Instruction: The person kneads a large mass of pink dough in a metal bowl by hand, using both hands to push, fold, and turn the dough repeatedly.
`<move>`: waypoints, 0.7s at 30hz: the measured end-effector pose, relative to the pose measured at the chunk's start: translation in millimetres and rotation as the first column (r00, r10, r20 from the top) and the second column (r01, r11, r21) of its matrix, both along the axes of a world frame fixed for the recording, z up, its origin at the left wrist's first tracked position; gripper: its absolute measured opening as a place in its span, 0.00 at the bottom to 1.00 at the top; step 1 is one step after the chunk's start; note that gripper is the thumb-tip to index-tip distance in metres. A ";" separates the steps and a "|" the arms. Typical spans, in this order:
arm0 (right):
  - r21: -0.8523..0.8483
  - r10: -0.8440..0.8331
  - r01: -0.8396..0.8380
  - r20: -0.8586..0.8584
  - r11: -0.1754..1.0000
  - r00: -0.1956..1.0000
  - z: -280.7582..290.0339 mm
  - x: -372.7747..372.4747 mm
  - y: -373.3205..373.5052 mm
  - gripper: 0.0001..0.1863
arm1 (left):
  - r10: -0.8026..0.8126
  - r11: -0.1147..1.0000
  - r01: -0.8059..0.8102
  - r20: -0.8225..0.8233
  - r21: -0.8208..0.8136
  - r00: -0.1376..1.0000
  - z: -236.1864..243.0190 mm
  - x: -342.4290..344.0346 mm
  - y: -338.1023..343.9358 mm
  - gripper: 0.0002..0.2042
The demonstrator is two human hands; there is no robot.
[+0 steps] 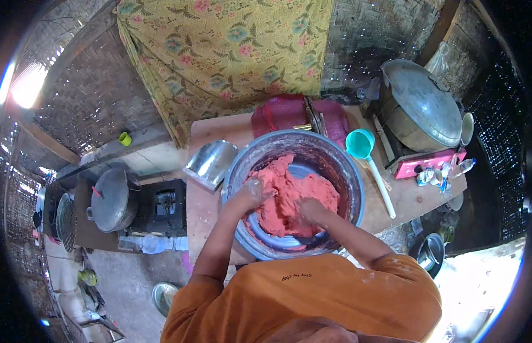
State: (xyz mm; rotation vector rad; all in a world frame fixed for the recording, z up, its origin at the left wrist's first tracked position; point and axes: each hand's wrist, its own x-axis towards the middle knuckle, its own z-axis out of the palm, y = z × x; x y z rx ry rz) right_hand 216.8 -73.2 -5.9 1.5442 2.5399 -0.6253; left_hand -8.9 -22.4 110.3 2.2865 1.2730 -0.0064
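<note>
A large blue basin point(350, 194) holds a mass of sticky pink dough point(289, 168), with pale residue on its inner wall. My left hand point(253, 191) grips the dough at its left side, fingers curled into it. My right hand point(309, 210) is pushed into the dough right of centre, its fingers hidden and blurred. Right of the basin lie a turquoise dipper point(359, 143) and a long white rod point(382, 191); a shiny metal piece point(210, 163) sits at its left.
The wooden table point(206, 226) also bears pink-red sacking point(274, 114), a large lidded pot point(423, 108) and a pink board point(409, 168) with small items. A lidded pot point(111, 203) stands beside a black stove point(160, 206) at left. Metal bowls point(163, 297) sit low down.
</note>
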 end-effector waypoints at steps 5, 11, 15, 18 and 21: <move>-0.031 0.005 -0.008 -0.091 0.999 0.996 65.3 30.9 -79.3 0.31 | 0.026 0.987 -0.022 0.020 -0.161 0.999 2.2 -16.7 -7.1 0.32; 0.172 0.011 0.014 -0.145 0.985 0.989 38.3 65.0 -31.7 0.37 | -0.029 0.999 0.026 0.061 0.045 0.998 -56.7 19.5 57.6 0.36; -0.009 -0.065 0.065 0.033 0.998 0.997 15.6 56.8 23.4 0.35 | -0.048 0.999 0.048 0.045 0.006 0.998 -88.5 42.3 107.8 0.33; -0.061 -0.084 0.086 0.036 0.994 0.996 -24.9 62.3 64.0 0.30 | -0.029 0.995 0.035 0.068 -0.092 0.997 -88.2 55.2 118.3 0.30; -0.071 -0.017 0.019 0.022 0.997 1.000 -35.7 56.6 98.3 0.29 | -0.160 0.974 0.171 0.083 -0.147 0.984 -124.7 54.3 139.7 0.30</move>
